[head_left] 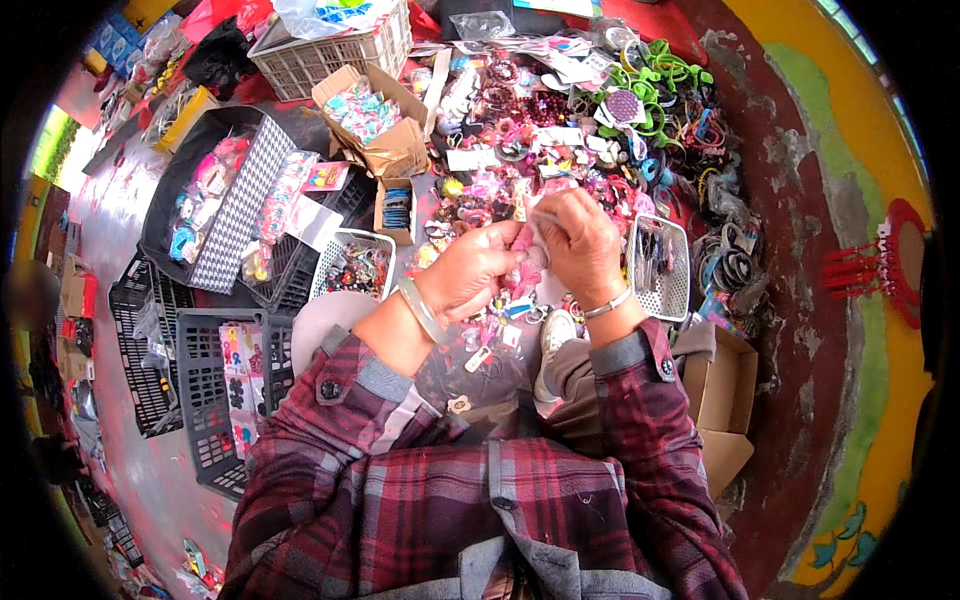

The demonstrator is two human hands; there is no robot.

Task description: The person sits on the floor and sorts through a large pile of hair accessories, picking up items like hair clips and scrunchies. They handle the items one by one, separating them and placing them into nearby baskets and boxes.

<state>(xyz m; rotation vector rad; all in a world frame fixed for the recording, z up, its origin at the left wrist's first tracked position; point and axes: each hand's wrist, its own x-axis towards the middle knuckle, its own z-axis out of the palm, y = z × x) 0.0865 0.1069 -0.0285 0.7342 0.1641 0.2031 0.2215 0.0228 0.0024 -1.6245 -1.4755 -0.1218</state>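
Both hands meet in front of me over a heap of small colourful accessories point(500, 120). My left hand point(462, 268), with a pale bangle at its wrist, pinches a small pink item point(526, 242) between thumb and fingers. From the other side my right hand point(582, 245), which wears a thin bracelet, is closed at the upper end of the same item. Something whitish and thin shows at the right fingertips; its kind is unclear. Below the hands lie several small trinkets and a clear plastic sheet point(450, 365).
White baskets of small goods stand left point(385, 245) and right point(680, 250) of the hands. Beyond are a small box of blue cards point(397, 184), an open carton point(415, 145) and a white crate point(345, 60). A grey crate point(215, 465) sits left, a cardboard box point(735, 385) right.
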